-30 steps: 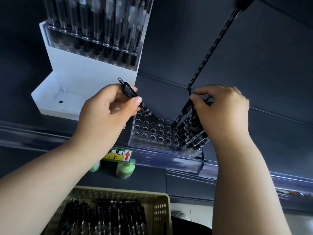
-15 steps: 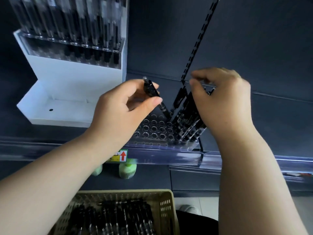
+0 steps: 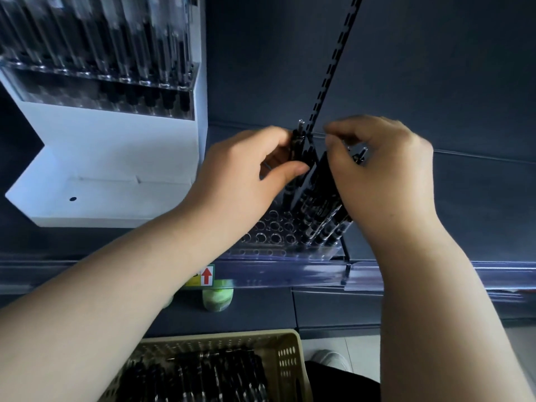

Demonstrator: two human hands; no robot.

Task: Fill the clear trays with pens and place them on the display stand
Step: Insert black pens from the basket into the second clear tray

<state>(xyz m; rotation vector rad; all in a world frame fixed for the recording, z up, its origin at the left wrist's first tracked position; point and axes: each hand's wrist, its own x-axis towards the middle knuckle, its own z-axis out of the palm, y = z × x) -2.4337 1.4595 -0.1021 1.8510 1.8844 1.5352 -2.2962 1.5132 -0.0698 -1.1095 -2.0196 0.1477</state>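
- Nearest to the person, down low, is a tan basket [image 3: 285,364] with holes in its sides. It is full of loose black pens [image 3: 203,375]. It looks like it sits there so a hand can dip down and grab more pens fast.
- A bit farther is the shelf edge strip [image 3: 290,271], with a small yellow tag with a red arrow [image 3: 204,276] stuck on it.
- On the shelf just behind the strip sits the clear tray [image 3: 266,232]. It has rows of round holes, one hole for each pen. The holes on its left side look empty. The right side is packed with standing black pens [image 3: 316,210].
- The left hand [image 3: 246,175] is closed on one black pen [image 3: 298,146], pinched between thumb and fingers. The pen points down at the tray, right next to the packed ones, likely so it can slide into the next free hole.
- The right hand [image 3: 383,172] is curled over the tops of the standing pens. It seems to hold them still so they do not tip. I cannot tell if it grips any one pen.
- Farther back on the left is the white display stand [image 3: 116,146]. A filled clear tray [image 3: 116,53] of pens already sits on its top step. The low step looks free for this tray.
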